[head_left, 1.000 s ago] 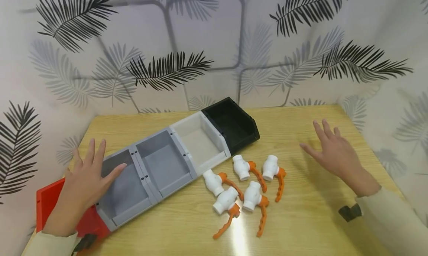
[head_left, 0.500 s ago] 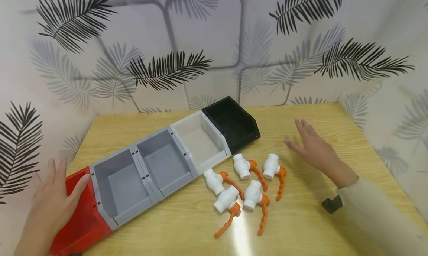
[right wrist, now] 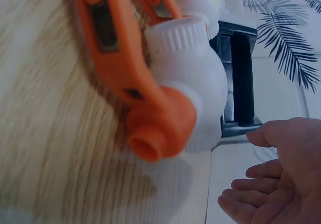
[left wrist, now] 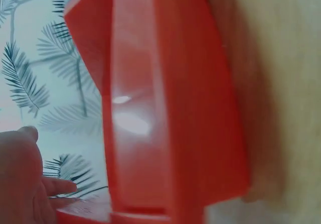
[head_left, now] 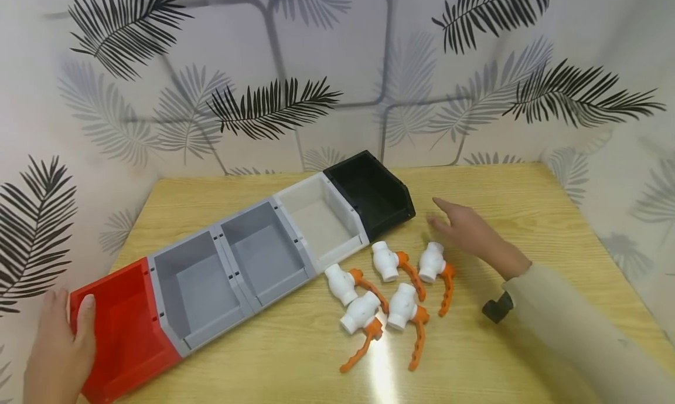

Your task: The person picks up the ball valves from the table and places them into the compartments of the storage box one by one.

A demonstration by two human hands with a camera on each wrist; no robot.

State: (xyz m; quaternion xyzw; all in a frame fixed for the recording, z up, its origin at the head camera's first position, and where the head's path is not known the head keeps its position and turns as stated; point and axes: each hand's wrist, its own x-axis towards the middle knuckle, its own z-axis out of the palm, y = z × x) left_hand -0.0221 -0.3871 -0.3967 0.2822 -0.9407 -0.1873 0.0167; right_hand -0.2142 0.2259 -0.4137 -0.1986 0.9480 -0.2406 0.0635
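Observation:
My left hand (head_left: 60, 348) is at the outer left end of the red bin (head_left: 126, 328), thumb raised near its rim. In the left wrist view its fingers (left wrist: 60, 186) reach past the bin's edge; whether they touch it, I cannot tell. My right hand (head_left: 466, 231) hovers, holding nothing, just behind the rightmost white ball valve (head_left: 432, 260) with an orange lever handle. In the right wrist view that valve (right wrist: 188, 78) lies close by, the fingers apart from it. Several more such valves lie grouped beside it, among them a front one (head_left: 361, 312).
Joined to the red bin in a slanting row are two grey bins (head_left: 197, 292), a white bin (head_left: 321, 216) and a black bin (head_left: 371, 196) at the far end. All stand on a wooden table (head_left: 253, 363) against a leaf-patterned wall covering (head_left: 337, 52).
My left hand has moved left and down from over the grey bin to the red bin's end. My right hand has moved left toward the valves. Bins and valves stay put.

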